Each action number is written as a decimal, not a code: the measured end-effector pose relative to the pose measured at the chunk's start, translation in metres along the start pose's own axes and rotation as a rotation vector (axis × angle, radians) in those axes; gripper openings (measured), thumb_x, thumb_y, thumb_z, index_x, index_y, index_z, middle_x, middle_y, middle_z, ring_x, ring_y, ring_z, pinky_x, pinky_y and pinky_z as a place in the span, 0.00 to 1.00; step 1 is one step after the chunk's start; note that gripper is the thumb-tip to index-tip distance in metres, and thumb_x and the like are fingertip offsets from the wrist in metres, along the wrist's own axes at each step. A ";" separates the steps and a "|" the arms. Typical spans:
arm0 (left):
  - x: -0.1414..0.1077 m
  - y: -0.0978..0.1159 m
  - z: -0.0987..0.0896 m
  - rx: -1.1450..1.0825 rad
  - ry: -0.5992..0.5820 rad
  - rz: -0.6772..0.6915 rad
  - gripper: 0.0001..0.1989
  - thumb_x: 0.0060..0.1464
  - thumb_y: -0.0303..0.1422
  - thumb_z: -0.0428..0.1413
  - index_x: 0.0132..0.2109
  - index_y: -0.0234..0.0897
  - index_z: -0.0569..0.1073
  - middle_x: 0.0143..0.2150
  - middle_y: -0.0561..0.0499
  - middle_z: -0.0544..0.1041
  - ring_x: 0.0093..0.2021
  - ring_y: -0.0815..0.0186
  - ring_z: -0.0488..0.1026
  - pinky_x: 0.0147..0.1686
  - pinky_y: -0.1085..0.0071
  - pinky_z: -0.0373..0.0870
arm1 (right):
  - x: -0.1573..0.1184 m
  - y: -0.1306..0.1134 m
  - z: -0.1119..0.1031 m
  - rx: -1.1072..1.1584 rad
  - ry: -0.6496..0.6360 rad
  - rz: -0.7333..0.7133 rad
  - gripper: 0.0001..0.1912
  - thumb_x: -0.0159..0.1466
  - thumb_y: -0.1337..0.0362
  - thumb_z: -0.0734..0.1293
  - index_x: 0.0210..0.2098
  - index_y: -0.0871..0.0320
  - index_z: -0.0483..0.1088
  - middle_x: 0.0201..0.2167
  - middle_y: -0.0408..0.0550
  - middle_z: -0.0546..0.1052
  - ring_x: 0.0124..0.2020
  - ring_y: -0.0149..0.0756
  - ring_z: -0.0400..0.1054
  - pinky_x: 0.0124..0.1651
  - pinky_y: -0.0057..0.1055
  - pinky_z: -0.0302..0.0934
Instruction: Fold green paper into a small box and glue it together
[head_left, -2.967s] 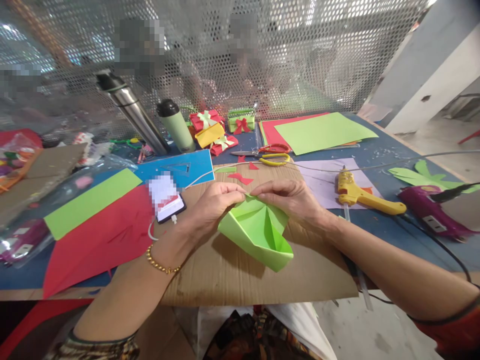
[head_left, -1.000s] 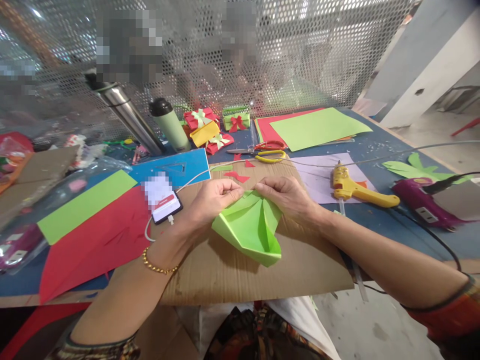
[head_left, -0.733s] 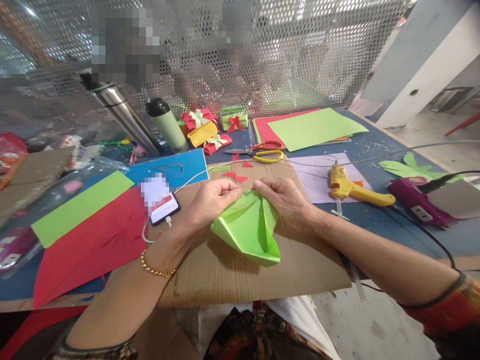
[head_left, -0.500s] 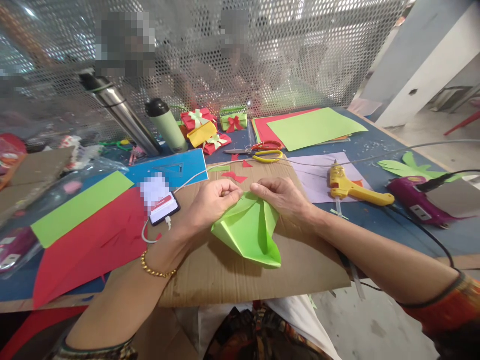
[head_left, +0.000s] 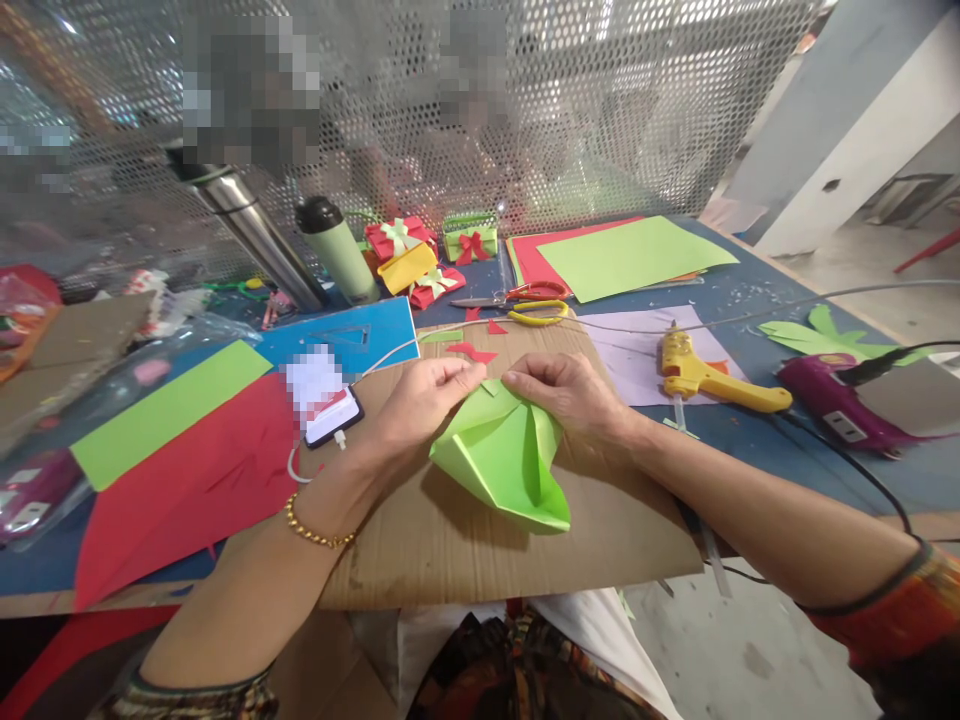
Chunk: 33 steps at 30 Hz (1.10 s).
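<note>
A folded light green paper (head_left: 510, 465) hangs open toward me, above a sheet of brown cardboard (head_left: 615, 520). My left hand (head_left: 439, 395) pinches its upper left edge between thumb and fingers. The upper right edge is pinched by my right hand (head_left: 559, 390), whose thumb lies near a small folded flap at the top. Small red paper scraps (head_left: 474, 353) lie on the cardboard just beyond my hands. Behind them are scissors with yellow handles (head_left: 538, 313) and scissors with red handles (head_left: 536, 291).
A yellow glue gun (head_left: 697, 375) rests on lilac paper at the right, beside a purple device (head_left: 832, 400). A phone (head_left: 334, 415) and red paper (head_left: 187, 480) lie left. Behind stand a green bottle (head_left: 337, 250), a steel flask (head_left: 255, 235) and small paper boxes (head_left: 471, 240).
The green paper has tilted slightly, and its small top flap shows more clearly between my hands. Both hands keep their pinch on it. The whole view has shifted a little.
</note>
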<state>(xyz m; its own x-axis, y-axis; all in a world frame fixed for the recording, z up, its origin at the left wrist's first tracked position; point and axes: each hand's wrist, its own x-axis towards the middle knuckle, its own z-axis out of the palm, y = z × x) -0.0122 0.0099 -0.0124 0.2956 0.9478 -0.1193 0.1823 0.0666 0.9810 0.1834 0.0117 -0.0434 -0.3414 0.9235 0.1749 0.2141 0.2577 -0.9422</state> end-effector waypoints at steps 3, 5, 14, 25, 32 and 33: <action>-0.001 -0.001 0.000 -0.108 0.029 -0.025 0.27 0.51 0.57 0.64 0.33 0.34 0.75 0.25 0.52 0.73 0.25 0.70 0.69 0.25 0.74 0.65 | 0.001 0.001 -0.001 0.004 -0.004 0.005 0.19 0.66 0.50 0.64 0.29 0.59 0.72 0.23 0.42 0.70 0.24 0.28 0.61 0.26 0.26 0.52; -0.002 0.000 0.000 -0.100 -0.003 -0.040 0.27 0.49 0.56 0.66 0.31 0.34 0.73 0.24 0.54 0.71 0.24 0.71 0.68 0.24 0.75 0.64 | 0.001 0.002 0.000 -0.001 -0.016 0.003 0.19 0.66 0.49 0.64 0.29 0.59 0.72 0.23 0.42 0.70 0.24 0.28 0.60 0.26 0.26 0.52; -0.002 0.008 0.001 0.029 -0.070 -0.034 0.23 0.40 0.48 0.71 0.28 0.35 0.73 0.23 0.56 0.70 0.23 0.73 0.64 0.21 0.76 0.59 | -0.001 -0.002 0.001 -0.049 -0.050 -0.007 0.22 0.67 0.49 0.62 0.24 0.57 0.65 0.20 0.40 0.64 0.23 0.27 0.56 0.25 0.27 0.49; 0.000 0.002 -0.001 0.149 -0.040 0.042 0.20 0.46 0.49 0.67 0.30 0.35 0.74 0.26 0.54 0.72 0.25 0.70 0.66 0.25 0.74 0.62 | -0.002 -0.003 0.003 -0.018 -0.015 0.027 0.24 0.67 0.48 0.62 0.21 0.56 0.59 0.18 0.38 0.59 0.22 0.25 0.52 0.24 0.26 0.45; -0.003 0.002 0.000 0.144 -0.002 0.025 0.20 0.47 0.48 0.67 0.29 0.35 0.74 0.25 0.54 0.72 0.25 0.71 0.65 0.24 0.74 0.61 | -0.001 0.000 0.003 0.015 -0.028 0.039 0.26 0.66 0.43 0.63 0.21 0.56 0.60 0.19 0.38 0.59 0.21 0.25 0.52 0.22 0.26 0.45; -0.003 0.002 0.001 0.140 0.003 0.018 0.19 0.47 0.48 0.67 0.29 0.35 0.74 0.25 0.54 0.72 0.25 0.70 0.65 0.23 0.74 0.60 | -0.001 0.000 0.003 0.021 -0.028 0.048 0.27 0.66 0.42 0.63 0.22 0.56 0.60 0.19 0.38 0.59 0.21 0.25 0.53 0.22 0.26 0.45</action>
<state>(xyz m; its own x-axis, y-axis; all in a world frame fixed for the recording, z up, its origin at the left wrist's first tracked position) -0.0122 0.0071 -0.0104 0.2969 0.9495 -0.1014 0.3059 0.0060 0.9520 0.1806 0.0100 -0.0445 -0.3572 0.9261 0.1216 0.2117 0.2071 -0.9551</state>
